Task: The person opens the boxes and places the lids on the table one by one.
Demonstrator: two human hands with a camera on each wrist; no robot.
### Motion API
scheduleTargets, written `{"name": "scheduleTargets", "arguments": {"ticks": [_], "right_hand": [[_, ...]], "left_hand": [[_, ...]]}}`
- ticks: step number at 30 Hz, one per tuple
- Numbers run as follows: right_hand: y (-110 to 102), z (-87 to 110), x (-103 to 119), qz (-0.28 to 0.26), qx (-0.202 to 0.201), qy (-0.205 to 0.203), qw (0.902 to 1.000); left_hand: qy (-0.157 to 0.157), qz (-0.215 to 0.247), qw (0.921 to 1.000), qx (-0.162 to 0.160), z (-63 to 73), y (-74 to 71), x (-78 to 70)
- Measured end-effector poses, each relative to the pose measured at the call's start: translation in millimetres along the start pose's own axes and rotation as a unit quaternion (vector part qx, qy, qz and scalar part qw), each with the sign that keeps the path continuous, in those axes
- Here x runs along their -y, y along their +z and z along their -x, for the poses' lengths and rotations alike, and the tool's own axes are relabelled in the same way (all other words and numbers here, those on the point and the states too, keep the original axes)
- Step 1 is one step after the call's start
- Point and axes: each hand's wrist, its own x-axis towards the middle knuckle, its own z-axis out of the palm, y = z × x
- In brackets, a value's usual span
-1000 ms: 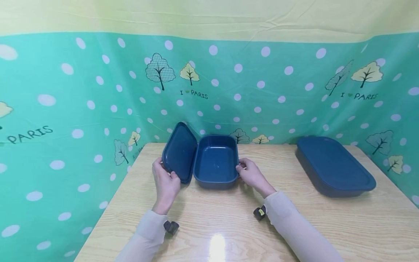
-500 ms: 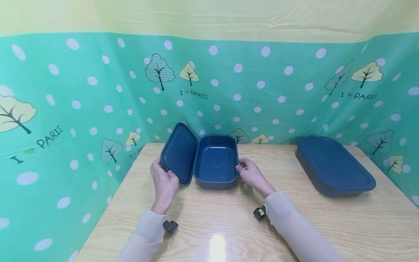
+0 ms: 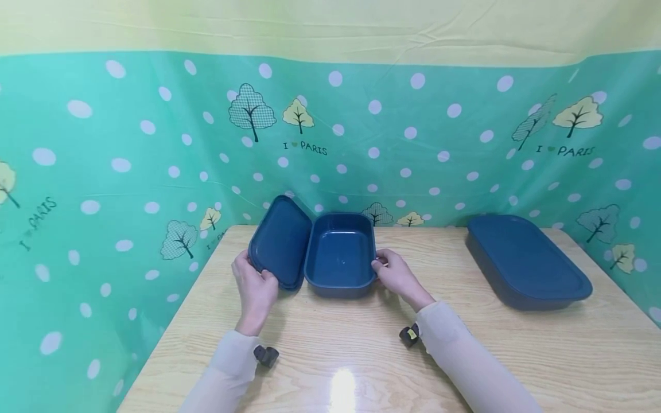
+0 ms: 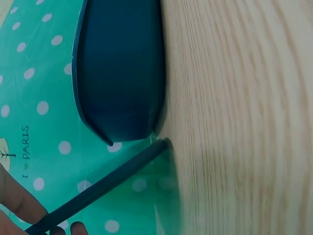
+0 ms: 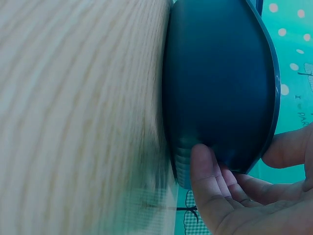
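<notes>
A dark blue rectangular lid (image 3: 281, 244) stands tilted on the table, its low edge down beside an open dark blue container (image 3: 341, 258). My left hand (image 3: 255, 289) pinches the lid's outer edge, thumb on the near face and fingers behind. In the left wrist view the lid (image 4: 102, 188) shows edge-on, leaning away from the container (image 4: 120, 68). My right hand (image 3: 399, 276) holds the container's right side; the right wrist view has its thumb at the rim and its fingers against the outer wall (image 5: 220, 83). Nothing lies inside the container.
A larger dark blue container (image 3: 532, 264) with its lid on stands at the right of the wooden table (image 3: 320, 350). A green dotted curtain (image 3: 413, 155) hangs close behind the table and along its left side.
My left hand has moved slightly left, tipping the lid's outer edge further from the container. The right hand and the container have stayed where they were. The curtain at the left has shifted.
</notes>
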Motion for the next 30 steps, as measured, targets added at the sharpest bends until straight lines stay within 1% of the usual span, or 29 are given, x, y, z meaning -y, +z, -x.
{"name": "scheduleTargets", "arguments": {"ticks": [10,22,30], "right_hand": [[0,0.7,0,0.007,-0.001,-0.001,1.0000],[0,1.8,3,0.012,-0.004,0.001,0.9999],[0,1.7,4,0.010,-0.003,0.000,0.9999]], "left_hand": [[-0.015,-0.005,0.9999,0.002,-3.1,-3.8,2.0],[-0.046,-0.015,0.9986,0.023,-6.8,-6.9,5.6],[-0.058,-0.017,0.9977,0.030,-9.6,-6.7,11.3]]}}
